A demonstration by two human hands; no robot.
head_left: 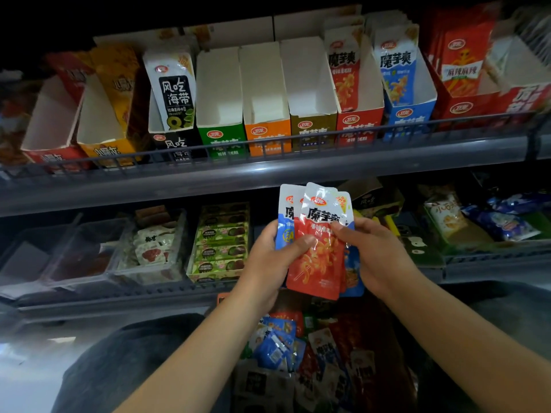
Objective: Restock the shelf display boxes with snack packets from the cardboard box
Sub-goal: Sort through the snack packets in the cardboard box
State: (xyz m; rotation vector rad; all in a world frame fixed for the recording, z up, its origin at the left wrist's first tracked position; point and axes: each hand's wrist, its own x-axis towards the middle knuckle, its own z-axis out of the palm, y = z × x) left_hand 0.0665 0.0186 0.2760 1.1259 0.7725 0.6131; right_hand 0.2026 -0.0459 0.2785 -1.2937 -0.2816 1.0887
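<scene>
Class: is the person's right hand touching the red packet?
Touching. The head view shows the right hand's fingertips pressed on the red packet's front.

The left hand point(269, 257) and right hand point(378, 251) cover the sides of a fan of snack packets point(319, 251), so how many there are cannot be counted; the blue ones show only as slivers behind the red front one. At six o'clock, the loose packets point(301, 353) lie in shadow and run off the bottom edge. At three o'clock, the red display box point(524, 99) is smeared with blur and cut by the edge. At nine o'clock, the shelf end point(12, 120) blurs into darkness.
</scene>
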